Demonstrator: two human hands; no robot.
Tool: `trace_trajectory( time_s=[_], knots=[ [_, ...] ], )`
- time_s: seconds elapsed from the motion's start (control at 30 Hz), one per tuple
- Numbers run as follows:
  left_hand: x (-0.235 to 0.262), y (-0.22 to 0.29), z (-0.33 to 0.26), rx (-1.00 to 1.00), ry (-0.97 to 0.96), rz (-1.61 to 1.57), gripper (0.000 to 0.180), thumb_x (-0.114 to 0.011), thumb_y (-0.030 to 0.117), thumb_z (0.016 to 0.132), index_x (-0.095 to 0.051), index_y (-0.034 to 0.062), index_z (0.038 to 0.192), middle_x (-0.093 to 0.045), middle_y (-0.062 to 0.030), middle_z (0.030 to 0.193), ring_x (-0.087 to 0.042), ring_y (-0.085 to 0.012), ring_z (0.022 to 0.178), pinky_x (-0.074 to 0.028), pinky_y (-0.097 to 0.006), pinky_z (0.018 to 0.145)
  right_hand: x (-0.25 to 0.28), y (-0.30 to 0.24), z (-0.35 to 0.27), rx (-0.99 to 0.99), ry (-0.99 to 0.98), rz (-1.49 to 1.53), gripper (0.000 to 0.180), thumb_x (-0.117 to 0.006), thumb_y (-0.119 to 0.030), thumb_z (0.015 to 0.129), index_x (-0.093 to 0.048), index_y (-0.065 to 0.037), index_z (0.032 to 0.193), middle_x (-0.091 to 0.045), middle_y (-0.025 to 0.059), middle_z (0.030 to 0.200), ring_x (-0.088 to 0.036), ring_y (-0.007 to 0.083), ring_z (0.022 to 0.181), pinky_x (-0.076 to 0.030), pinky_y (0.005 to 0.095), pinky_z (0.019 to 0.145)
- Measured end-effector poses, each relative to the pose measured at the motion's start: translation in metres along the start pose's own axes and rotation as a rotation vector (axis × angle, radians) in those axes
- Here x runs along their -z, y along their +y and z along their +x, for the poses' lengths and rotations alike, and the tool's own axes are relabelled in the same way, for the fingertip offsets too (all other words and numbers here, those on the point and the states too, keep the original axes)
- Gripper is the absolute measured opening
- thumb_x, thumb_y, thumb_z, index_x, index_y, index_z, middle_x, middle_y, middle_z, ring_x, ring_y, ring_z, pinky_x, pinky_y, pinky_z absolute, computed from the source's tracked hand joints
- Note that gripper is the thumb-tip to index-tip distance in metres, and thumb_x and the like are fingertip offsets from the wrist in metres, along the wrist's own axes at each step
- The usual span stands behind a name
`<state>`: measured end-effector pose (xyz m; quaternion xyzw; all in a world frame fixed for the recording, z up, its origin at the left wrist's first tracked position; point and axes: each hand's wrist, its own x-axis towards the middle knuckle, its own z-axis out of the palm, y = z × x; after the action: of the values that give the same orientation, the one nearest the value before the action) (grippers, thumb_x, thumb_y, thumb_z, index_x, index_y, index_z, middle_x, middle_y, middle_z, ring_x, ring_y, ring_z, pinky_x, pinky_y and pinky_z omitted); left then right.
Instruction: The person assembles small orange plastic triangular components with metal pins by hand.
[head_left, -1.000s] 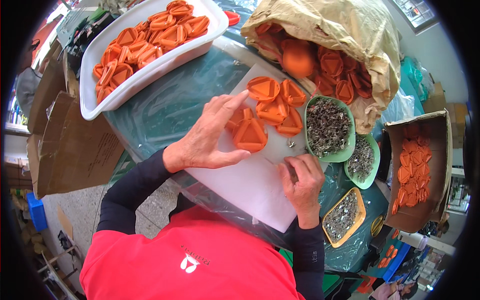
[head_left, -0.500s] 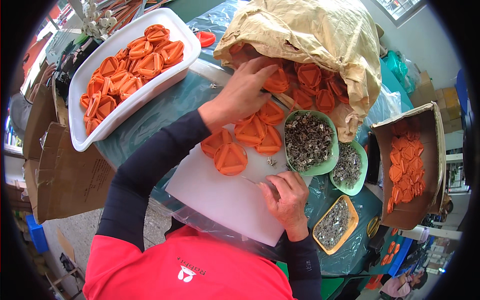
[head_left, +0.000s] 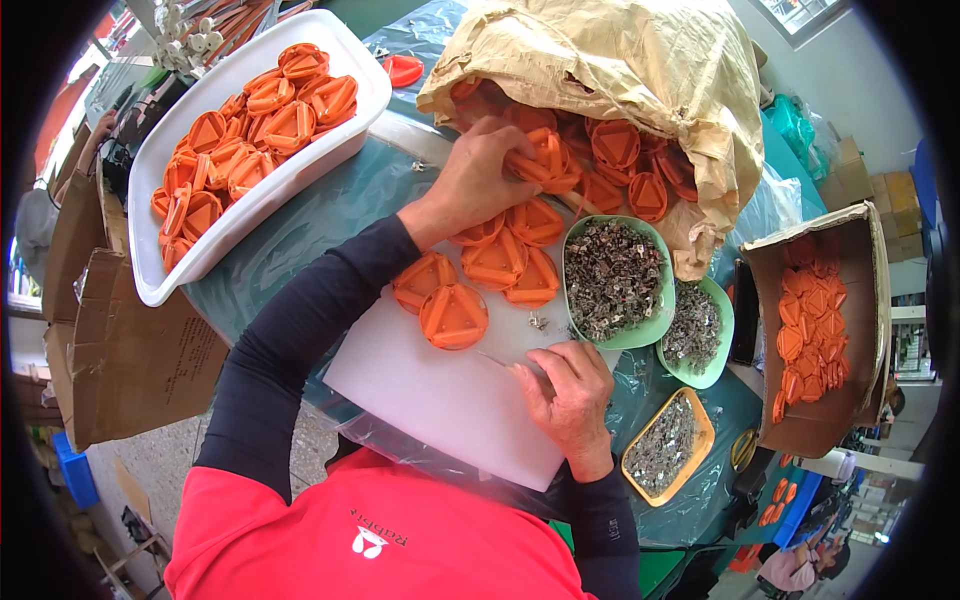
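Note:
My left hand is at the mouth of a tan paper sack, its fingers closed on an orange round plastic part with a raised triangle. More such parts lie inside the sack. Below that hand, several loose orange parts rest on a white board. Over the board's right side, my right hand pinches a thin pointed tool, its tip toward the parts; most of it is hidden by the fingers. A few tiny metal pieces lie near the orange parts.
Two green bowls and a yellow tray hold small metal pieces at the right. A white tub of orange parts stands at the left, a cardboard box of them at the far right. A person shows at lower right.
My left hand has come slightly down and left from the sack's mouth, and the orange part in its fingers shows more plainly. My right hand has hardly moved.

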<state>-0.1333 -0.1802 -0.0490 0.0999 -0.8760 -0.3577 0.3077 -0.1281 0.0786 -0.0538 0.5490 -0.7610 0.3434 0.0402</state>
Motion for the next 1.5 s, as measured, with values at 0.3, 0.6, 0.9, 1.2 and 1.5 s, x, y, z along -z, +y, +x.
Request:
trace_trajectory(
  time_s=[0.3,0.6,0.9,1.2,1.5],
  knots=[
    [0.01,0.026,-0.039,-0.112,0.084,-0.031,0.041,-0.076,0.002,0.063,-0.054,0.0016,0.097,-0.051,-0.0149,0.114,-0.059,-0.0251,0.093,-0.051,-0.032,0.077,-0.001,0.003,0.0,0.014,0.001,-0.007,0.017,-0.072,-0.013,0.068,-0.062,-0.005,0.079,-0.056,0.0058,0.074,-0.054,0.0245,0.066,-0.044,0.0349,0.059],
    [0.013,0.037,-0.053,-0.202,0.114,-0.119,0.092,-0.079,0.004,0.06,-0.027,0.0023,0.137,-0.05,-0.014,0.113,-0.054,-0.0271,0.097,-0.048,-0.032,0.082,-0.001,-0.002,0.001,0.002,-0.01,0.003,0.015,-0.071,-0.01,0.068,-0.062,-0.003,0.079,-0.056,0.0074,0.073,-0.054,0.0253,0.067,-0.044,0.0345,0.058],
    [0.014,0.035,-0.055,-0.198,0.095,-0.128,0.096,-0.079,0.005,0.06,-0.025,0.0027,0.139,-0.05,-0.0131,0.112,-0.053,-0.0259,0.093,-0.048,-0.032,0.082,-0.001,-0.001,0.001,0.002,-0.016,-0.013,0.016,-0.071,-0.011,0.067,-0.062,-0.006,0.079,-0.055,0.0054,0.074,-0.054,0.0242,0.067,-0.044,0.0345,0.059],
    [0.023,0.037,-0.06,-0.135,0.012,-0.106,0.092,-0.079,0.008,0.059,-0.031,0.0036,0.137,-0.05,-0.012,0.112,-0.053,-0.0238,0.091,-0.048,-0.031,0.079,-0.001,0.001,0.003,0.005,-0.024,-0.008,0.015,-0.071,-0.012,0.068,-0.062,-0.006,0.078,-0.055,0.0056,0.074,-0.054,0.0246,0.066,-0.044,0.0352,0.06],
    [0.052,0.046,-0.044,-0.108,-0.231,-0.038,0.069,-0.076,0.032,0.067,-0.049,-0.0038,0.119,-0.052,-0.019,0.105,-0.05,-0.0353,0.099,-0.041,-0.041,0.087,0.001,-0.001,0.002,-0.009,-0.014,-0.003,0.015,-0.072,-0.01,0.067,-0.063,-0.003,0.077,-0.055,0.0071,0.072,-0.053,0.0259,0.066,-0.043,0.0351,0.059]
  ],
)
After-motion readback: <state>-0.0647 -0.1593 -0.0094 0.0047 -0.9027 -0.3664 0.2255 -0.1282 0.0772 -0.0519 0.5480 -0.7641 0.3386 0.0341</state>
